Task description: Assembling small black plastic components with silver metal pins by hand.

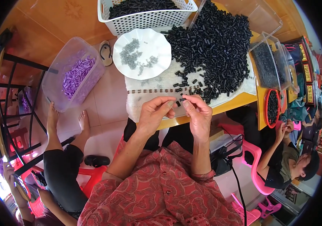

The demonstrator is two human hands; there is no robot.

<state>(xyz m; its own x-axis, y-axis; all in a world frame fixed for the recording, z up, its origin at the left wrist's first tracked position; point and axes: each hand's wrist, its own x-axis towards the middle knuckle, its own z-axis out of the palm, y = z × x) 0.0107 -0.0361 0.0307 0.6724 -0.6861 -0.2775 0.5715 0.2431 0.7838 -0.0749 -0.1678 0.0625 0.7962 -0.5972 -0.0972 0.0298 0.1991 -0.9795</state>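
Note:
My left hand (156, 112) and my right hand (198, 113) face each other over the near edge of the table. Between the right thumb and fingertips is a small black tubular piece (182, 99). The left fingers are pinched together close by, and whatever they hold is too small to make out. Just beyond the hands a large heap of black tubular pieces (215, 49) covers a white cloth (136, 103), with loose ones scattered at its near edge. A white scalloped plate (161, 52) with small clear pieces (130, 52) stands left of the heap.
A white perforated basket (149, 22) of black pieces stands at the back. Clear bins (268, 62) and a red basket (272, 109) are at the right. On the floor left, a clear tub (89, 84) holds purple pieces. Other people sit on both sides.

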